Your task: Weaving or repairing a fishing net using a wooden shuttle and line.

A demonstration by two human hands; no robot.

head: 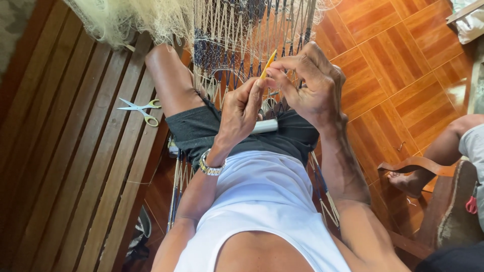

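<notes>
Both hands meet over the lap: left hand (241, 108) and right hand (307, 85) pinch a yellow netting needle (267, 64), seemingly, against the net (237, 30); scissors (141, 110) lie apart on the slatted bench (75, 151), with open tiled floor (398, 65) to the right

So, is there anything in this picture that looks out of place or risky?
One thing stands out: the scissors lie on the slatted wooden bench with blades open, close beside the person's bare thigh. Otherwise nothing looks odd: the left hand and right hand pinch a yellow netting needle at the net.
</notes>
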